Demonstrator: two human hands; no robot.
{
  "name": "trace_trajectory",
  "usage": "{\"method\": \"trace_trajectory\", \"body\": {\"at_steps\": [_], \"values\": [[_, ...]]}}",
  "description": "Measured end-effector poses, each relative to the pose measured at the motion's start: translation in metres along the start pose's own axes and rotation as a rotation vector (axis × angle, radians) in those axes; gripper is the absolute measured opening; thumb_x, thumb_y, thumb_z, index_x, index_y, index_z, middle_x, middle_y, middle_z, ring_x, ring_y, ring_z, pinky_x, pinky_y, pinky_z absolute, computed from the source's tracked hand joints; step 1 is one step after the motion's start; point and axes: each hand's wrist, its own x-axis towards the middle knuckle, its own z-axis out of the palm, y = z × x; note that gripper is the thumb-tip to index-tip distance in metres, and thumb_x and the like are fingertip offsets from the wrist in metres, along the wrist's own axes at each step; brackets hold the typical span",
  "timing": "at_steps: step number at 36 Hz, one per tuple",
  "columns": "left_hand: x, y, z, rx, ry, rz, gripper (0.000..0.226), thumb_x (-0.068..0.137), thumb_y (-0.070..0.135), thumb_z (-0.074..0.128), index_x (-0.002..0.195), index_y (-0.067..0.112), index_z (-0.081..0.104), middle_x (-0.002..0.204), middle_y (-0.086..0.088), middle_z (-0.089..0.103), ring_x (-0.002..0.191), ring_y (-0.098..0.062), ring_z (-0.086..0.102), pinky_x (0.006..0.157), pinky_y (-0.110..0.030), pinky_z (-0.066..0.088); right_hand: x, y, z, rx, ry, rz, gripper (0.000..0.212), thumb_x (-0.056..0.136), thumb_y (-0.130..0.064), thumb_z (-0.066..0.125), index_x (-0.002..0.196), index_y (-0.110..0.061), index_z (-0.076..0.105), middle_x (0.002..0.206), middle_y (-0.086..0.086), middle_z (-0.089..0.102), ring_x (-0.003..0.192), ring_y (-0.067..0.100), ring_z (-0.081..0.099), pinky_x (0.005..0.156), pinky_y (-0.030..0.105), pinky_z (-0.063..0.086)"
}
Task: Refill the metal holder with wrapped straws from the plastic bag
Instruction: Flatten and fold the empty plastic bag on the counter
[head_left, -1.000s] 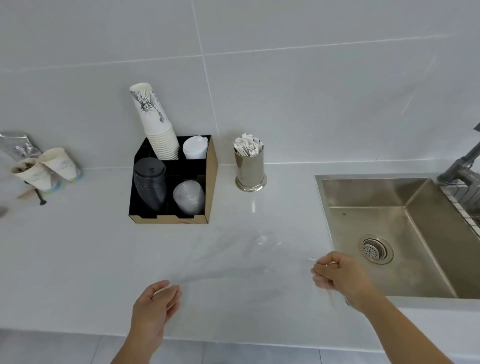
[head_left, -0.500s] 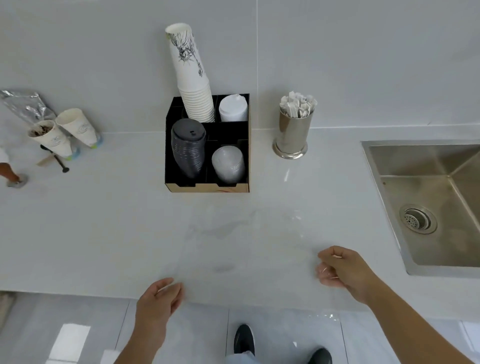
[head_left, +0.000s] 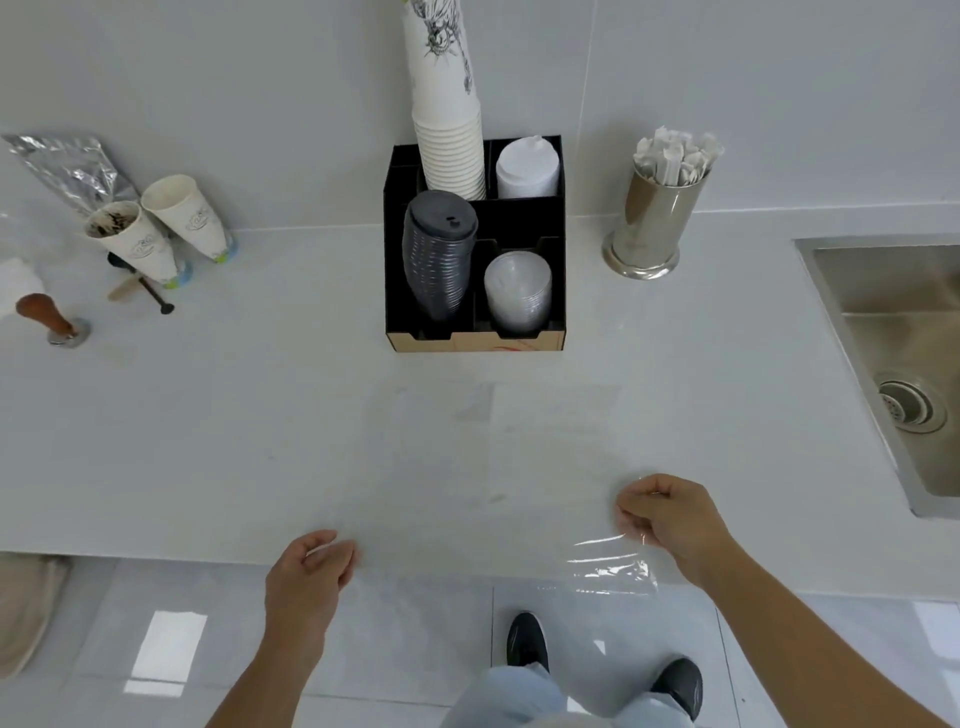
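Observation:
A clear, flat plastic bag (head_left: 493, 467) is stretched over the counter's front edge between my hands; I see no straws inside it. My left hand (head_left: 311, 571) pinches its left corner, and my right hand (head_left: 670, 514) is closed on its right edge, where the film wrinkles and shines. The metal holder (head_left: 652, 223) stands upright at the back right by the wall, packed with white wrapped straws (head_left: 675, 156) that stick out of its top. Both hands are well in front of the holder.
A black cup-and-lid organiser (head_left: 475, 249) stands left of the holder. Two tipped paper cups (head_left: 156, 234), a foil bag (head_left: 67, 166) and a tamper (head_left: 49, 322) lie at the far left. A steel sink (head_left: 893, 364) is at the right. My shoes (head_left: 527, 642) show below.
The view has tilted down and shifted left, so the sink slid right and the floor and shoes appeared. Both hands keep hold of the bag, now at the counter's front edge.

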Motion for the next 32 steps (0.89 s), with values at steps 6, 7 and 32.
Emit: {"method": "trace_trajectory", "body": {"at_steps": [6,7,32], "values": [[0.017,0.009,-0.009,0.505,0.072,0.334,0.046,0.083,0.018,0.074,0.126,0.014,0.059,0.121,-0.008,0.064,0.111,-0.025,0.059,0.097,-0.038,0.045,0.002,-0.005,0.014,-0.018,0.042,-0.028,0.006,0.085,0.007,0.063,0.081,0.004,0.067,0.056,0.011,0.060,0.043,0.019,0.053,0.042,0.022,0.048],[0.019,0.012,-0.008,0.577,0.072,0.434,0.047,0.084,0.018,0.073,0.128,0.011,0.057,0.127,-0.009,0.060,0.118,-0.027,0.056,0.102,-0.039,0.042,0.001,-0.007,0.015,-0.016,0.033,-0.030,0.006,0.087,0.006,0.062,0.083,0.005,0.066,0.058,0.012,0.060,0.044,0.020,0.053,0.041,0.022,0.048],[0.038,0.084,0.169,1.422,-0.535,0.722,0.071,0.091,0.064,0.032,0.152,0.044,0.001,0.164,0.007,-0.014,0.151,-0.025,-0.011,0.118,-0.059,0.003,-0.016,0.026,0.019,0.158,-0.032,0.108,0.014,0.084,0.010,0.062,0.095,0.001,0.065,0.070,0.017,0.062,0.059,0.026,0.056,0.060,0.032,0.057]]}}
